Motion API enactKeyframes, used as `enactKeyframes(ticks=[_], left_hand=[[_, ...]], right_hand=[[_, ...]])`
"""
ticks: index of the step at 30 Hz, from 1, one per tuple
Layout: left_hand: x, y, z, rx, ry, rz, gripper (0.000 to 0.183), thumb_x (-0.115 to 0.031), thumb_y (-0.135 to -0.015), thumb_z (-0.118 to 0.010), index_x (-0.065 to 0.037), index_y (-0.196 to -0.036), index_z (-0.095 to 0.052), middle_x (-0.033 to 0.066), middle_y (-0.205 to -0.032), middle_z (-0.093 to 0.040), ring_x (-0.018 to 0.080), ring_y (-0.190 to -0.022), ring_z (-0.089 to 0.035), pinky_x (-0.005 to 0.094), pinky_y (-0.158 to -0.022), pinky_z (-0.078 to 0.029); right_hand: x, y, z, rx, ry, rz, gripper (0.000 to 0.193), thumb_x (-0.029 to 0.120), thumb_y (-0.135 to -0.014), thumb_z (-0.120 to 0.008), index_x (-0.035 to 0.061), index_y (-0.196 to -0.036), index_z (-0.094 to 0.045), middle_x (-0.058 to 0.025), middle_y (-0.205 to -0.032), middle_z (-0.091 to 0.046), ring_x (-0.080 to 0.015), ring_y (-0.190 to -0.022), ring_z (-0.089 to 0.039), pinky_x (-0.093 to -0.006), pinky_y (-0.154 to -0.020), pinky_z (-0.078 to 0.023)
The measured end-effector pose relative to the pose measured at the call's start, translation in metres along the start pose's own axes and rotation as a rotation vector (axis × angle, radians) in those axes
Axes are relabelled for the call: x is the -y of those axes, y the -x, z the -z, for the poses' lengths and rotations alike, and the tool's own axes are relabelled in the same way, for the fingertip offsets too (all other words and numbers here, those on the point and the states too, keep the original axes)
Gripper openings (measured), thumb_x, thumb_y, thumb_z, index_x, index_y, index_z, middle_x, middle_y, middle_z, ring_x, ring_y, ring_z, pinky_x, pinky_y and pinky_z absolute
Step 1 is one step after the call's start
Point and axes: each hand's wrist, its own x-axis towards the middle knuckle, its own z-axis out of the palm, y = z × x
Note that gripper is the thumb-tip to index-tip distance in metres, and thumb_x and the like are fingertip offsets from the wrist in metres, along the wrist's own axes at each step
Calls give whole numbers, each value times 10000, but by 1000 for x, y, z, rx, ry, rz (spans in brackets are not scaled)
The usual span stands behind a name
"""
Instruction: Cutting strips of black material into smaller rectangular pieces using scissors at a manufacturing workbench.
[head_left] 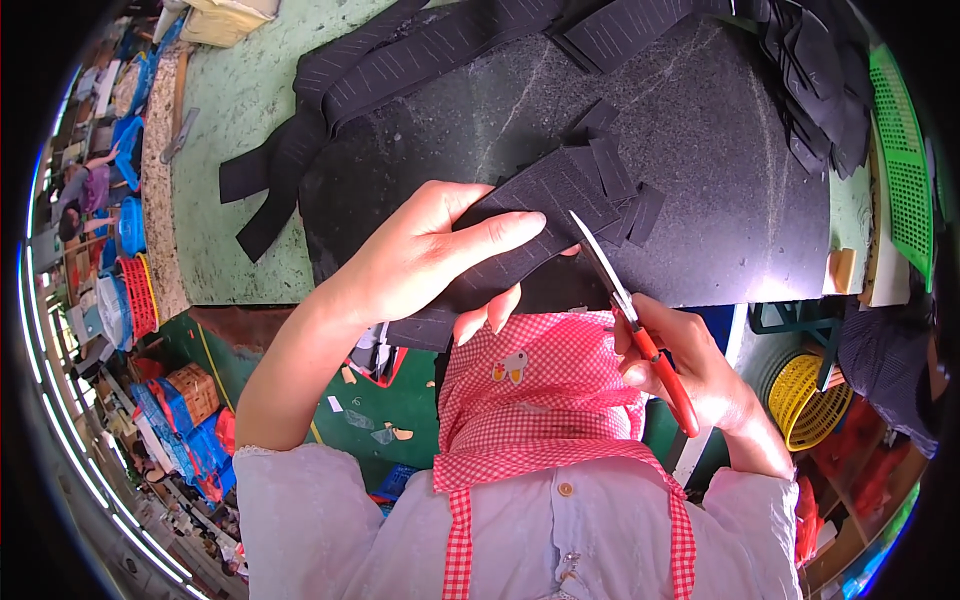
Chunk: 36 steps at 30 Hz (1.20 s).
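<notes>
My left hand (440,250) is closed around a stack of black fabric strips (555,200) with pale lines across them, thumb on top and fingers below. The strips' upper end fans out over the dark table surface, and a lower end hangs past the table's near edge. In my right hand (685,350) are scissors (655,355) with red handles. Their metal blades point up and left, tips beside the strips' right edge. Several short cut black pieces (640,215) lie just right of the strips.
Long black marked strips (400,75) run along the far left of the table (400,170). More black strips (815,80) pile at the far right beside a green plastic basket (900,160). A yellow basket (805,400) stands below on the right. Scraps litter the green floor (350,430).
</notes>
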Motion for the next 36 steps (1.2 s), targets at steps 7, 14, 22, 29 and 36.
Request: enactKeyframes(ticks=[7, 14, 22, 29, 36], left_hand=[[-2, 0, -4, -8, -18, 2, 304, -251, -1039, -485, 36, -1021, -588, 116, -617, -632, 122, -410, -550, 252, -426, -446], [1, 0, -2, -1, -36, 19, 310, -258, -1040, -482, 30, -1032, -595, 109, -623, -636, 118, -413, -553, 249, -429, -449], [5, -3, -4, -18, -56, 15, 352, -289, -1029, -490, 22, -1099, -639, 76, -590, -617, 111, -408, -548, 232, -405, -436], [5, -7, 0, 12, -8, 38, 329, -264, -1042, -474, 32, -1080, -612, 105, -640, -646, 114, -424, -565, 249, -428, -457], [6, -18, -4, 89, -12, 127, 355, -282, -1035, -480, 29, -1113, -633, 96, -624, -635, 124, -442, -575, 241, -418, -452]], right_hand=[[-5, 1, -5, -76, 98, 18, 443, 382, -819, -789, 10, -864, -554, -77, -595, -514, -110, -553, -478, -288, -526, -393], [-3, 1, -6, -53, 16, 0, 434, 381, -836, -777, 8, -861, -557, -62, -588, -511, -90, -558, -472, -277, -524, -392], [-1, 1, -5, -49, 14, -21, 403, 361, -867, -753, 9, -860, -558, -53, -596, -507, -76, -576, -464, -271, -534, -389], [1, 3, -8, -77, -110, -100, 368, 312, -862, -768, 1, -838, -574, -43, -577, -496, -64, -568, -438, -271, -519, -377], [10, -7, -9, -114, -192, -75, 382, 350, -922, -694, -7, -841, -588, 10, -562, -495, -36, -528, -438, -241, -482, -358]])
